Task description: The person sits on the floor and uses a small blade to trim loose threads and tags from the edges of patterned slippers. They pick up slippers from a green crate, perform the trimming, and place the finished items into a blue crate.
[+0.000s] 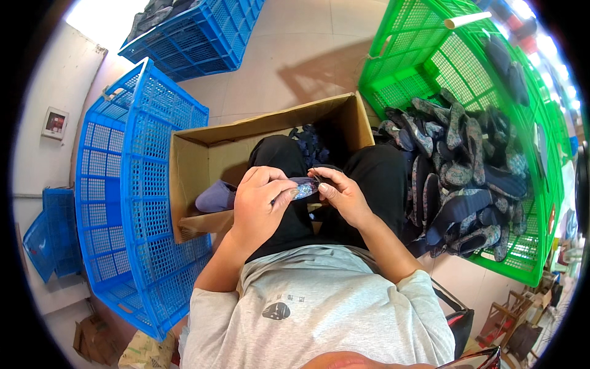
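In front of my lap, both hands are on a cloth shoe. Its plain purple-blue end (215, 198) sticks out past my left hand (261, 200), and a shiny patterned part (303, 189) shows between the hands. My left fingers are closed round the shoe and hide its middle. At the shoe's other end, my right hand (341, 194) pinches the dark edge between thumb and fingers. Whether a small item is also in that pinch cannot be made out.
A cardboard box (200, 166) with dark cloth pieces (310, 144) stands before my knees. A blue crate (138, 203) is at left, another blue crate (209, 40) farther off. On the right, a green crate (393, 67) holds many patterned cloth shoes (458, 206).
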`<state>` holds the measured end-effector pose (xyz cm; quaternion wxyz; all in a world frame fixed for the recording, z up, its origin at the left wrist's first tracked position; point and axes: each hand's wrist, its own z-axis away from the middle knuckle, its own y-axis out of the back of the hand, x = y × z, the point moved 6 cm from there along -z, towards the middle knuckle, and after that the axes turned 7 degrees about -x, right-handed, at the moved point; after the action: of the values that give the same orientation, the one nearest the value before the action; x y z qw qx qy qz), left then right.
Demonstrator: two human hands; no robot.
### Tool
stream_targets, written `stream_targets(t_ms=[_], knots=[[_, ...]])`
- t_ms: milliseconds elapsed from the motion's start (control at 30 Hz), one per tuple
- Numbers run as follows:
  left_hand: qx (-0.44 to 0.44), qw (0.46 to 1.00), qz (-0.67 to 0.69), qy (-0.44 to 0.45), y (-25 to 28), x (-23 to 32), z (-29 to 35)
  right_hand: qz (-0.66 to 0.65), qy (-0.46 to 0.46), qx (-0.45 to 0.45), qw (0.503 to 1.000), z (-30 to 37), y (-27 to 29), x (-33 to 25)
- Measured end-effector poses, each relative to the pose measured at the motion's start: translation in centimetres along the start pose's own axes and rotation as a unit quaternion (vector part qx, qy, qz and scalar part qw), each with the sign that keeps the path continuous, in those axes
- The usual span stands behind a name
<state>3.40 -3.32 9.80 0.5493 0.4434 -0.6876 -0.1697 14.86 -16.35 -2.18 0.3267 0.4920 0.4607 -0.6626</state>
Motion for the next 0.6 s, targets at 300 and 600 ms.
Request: stream_targets(t_ms=[300, 600], knots=[[0.007, 0.999, -0.039, 0.005, -1.5, -0.6, -0.1, 0.010, -0.002, 0.022, 1.000, -0.1, 0.0, 0.2], [-0.013, 0.998, -0.061, -0.011, -1.7, -0.2, -1.3, -0.102, -0.003, 0.025, 0.994, -0.4, 0.0, 0.9]])
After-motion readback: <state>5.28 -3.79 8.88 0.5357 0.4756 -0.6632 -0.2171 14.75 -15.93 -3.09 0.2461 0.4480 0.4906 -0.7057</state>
